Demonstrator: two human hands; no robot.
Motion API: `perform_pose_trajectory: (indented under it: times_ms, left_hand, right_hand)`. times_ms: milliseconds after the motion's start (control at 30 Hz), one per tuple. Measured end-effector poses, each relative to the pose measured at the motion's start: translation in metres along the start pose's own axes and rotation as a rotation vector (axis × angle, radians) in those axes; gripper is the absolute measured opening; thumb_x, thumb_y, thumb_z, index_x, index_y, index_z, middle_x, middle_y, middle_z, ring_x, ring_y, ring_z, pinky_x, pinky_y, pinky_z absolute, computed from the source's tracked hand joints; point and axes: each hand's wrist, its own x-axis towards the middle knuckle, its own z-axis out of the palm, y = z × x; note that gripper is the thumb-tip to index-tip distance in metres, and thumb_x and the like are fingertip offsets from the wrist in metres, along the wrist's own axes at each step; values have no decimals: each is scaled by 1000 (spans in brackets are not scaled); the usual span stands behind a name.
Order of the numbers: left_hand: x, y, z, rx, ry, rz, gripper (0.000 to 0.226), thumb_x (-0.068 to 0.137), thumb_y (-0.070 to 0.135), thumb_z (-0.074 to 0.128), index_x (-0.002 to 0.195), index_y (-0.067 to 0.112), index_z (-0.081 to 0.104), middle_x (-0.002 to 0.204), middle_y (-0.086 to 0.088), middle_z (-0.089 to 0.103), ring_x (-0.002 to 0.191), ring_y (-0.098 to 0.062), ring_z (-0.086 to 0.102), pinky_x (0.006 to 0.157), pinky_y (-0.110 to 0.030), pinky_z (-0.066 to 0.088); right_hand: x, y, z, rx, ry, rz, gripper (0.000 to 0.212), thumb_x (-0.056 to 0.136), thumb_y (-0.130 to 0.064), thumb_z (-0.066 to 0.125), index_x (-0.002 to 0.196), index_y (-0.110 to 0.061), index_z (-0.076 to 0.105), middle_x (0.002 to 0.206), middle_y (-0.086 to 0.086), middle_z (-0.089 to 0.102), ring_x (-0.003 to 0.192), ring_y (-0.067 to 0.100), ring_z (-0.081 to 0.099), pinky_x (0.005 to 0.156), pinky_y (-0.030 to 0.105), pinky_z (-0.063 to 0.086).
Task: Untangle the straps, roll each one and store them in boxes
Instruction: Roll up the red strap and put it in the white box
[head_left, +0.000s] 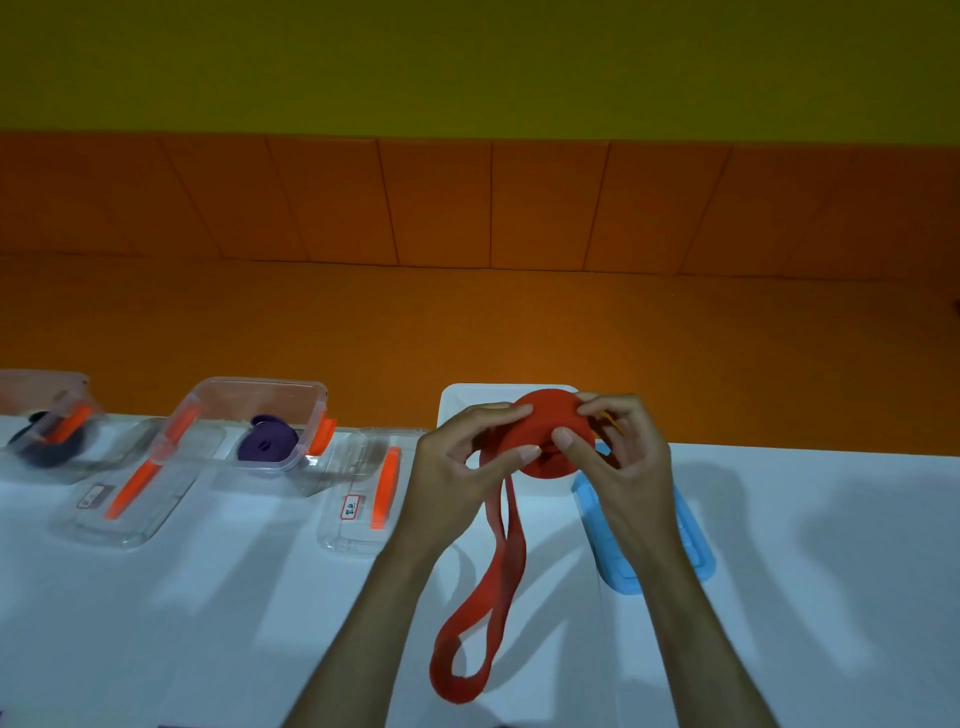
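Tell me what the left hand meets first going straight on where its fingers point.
The red strap roll, which the left hand pinches; just past it, probably the thumb of the right hand.

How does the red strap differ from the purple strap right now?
The red strap is only partly rolled, with a long loop hanging loose; the purple strap is fully coiled. The red strap is held by the left hand and right hand; the purple strap lies in a clear box. Both are flat bands.
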Motion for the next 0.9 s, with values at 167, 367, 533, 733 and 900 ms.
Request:
perform_pose_trajectory:
  times_ms: [167,367,533,733,900]
  left_hand:
    - [-2,5,5,29,-14,-14,45,84,20,86,123,37,70,124,17,71,123,-13,66,101,-33,58]
    - [1,9,2,10,40,33,49,84,16,85,125,37,67,125,14,70,123,-15,65,99,-31,58]
    - [-2,7,3,39,25,71,44,86,21,83,125,36,67,124,16,70,124,-16,65,100,-31,58]
    - [-4,5,3,-31,110,74,41,85,14,84,117,36,70,121,8,72,120,-20,68,97,-34,59]
    - [-4,2,0,-1,91,55,33,86,16,85,111,34,73,117,4,73,119,-28,68,100,-46,59]
  right_hand:
    - [7,-8,-6,2,49,-18,28,74,-23,87,90,-20,64,109,-1,74,109,22,71,88,39,62]
    - [4,-8,-2,89,24,33,35,81,-20,81,92,-5,51,123,4,73,119,24,68,94,46,60]
    - [9,-21,3,15,12,-28,33,80,-28,81,107,-35,64,114,-15,70,113,13,68,89,29,60]
    - [2,-4,1,88,10,44,15,86,-27,79,94,-27,66,116,-4,73,116,18,68,97,45,59]
    - [6,-8,2,25,-7,37,34,75,-21,85,99,-18,60,111,-7,73,110,16,70,89,31,61]
